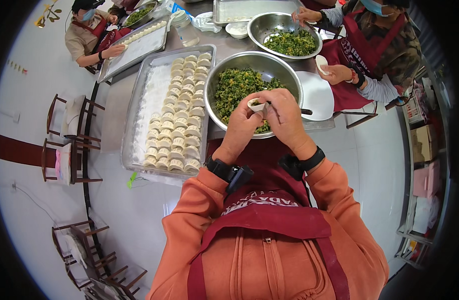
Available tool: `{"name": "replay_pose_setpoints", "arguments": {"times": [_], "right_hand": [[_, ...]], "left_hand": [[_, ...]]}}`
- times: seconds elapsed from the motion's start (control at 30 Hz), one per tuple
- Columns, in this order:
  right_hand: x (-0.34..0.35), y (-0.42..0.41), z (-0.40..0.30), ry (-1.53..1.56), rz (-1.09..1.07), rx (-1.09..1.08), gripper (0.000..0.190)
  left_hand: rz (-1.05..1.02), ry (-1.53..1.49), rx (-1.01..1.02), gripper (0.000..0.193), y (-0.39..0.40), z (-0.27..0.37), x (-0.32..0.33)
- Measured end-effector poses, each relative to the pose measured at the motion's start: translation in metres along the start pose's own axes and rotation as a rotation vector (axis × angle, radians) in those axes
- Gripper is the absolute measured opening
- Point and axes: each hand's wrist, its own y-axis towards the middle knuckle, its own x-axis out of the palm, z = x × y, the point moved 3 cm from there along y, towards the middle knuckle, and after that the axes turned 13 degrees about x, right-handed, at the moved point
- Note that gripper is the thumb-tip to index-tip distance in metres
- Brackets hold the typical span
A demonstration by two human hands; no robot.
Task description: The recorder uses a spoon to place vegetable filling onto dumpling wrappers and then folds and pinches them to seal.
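Note:
Above the near rim of a steel mixing bowl [289,71] of chopped green and yellow filling [237,84], both my hands meet at a partly folded dumpling [256,105]. My left hand [241,118] grips its left side, thumb in front. The fingers of my right hand [285,112] pinch its right edge; some filling shows in the opening. Just left of the bowl, a metal tray [133,112] dusted with flour holds several rows of pleated dumplings [178,133]. A dark utensil handle [306,111] sticks out past the bowl's right rim.
A white board [317,99] lies right of the bowl. Behind stand a second filling bowl [253,28], a small white bowl [237,30], a plastic jar [184,28] and another tray [233,9]. A co-worker at right holds a wrapper [321,64]; another works at a tray [139,56] at left.

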Motion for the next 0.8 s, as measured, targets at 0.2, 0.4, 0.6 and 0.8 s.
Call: {"name": "replay_pose_setpoints", "arguments": {"times": [0.2,0.4,0.6,0.8], "right_hand": [[0.001,-0.001,0.013,0.23,-0.02,0.275,0.021],[0.004,0.002,0.015,0.203,-0.089,0.28,0.012],[0.008,0.002,0.017,0.177,-0.08,0.251,0.01],[0.009,0.005,0.01,0.006,-0.032,0.068,0.01]], "left_hand": [[0.071,-0.077,-0.016,0.046,-0.002,0.008,-0.001],[0.045,-0.091,-0.007,0.048,-0.002,0.009,0.001],[0.024,-0.034,-0.002,0.047,-0.001,0.002,-0.003],[-0.07,0.172,0.059,0.046,-0.001,0.005,-0.003]]}}
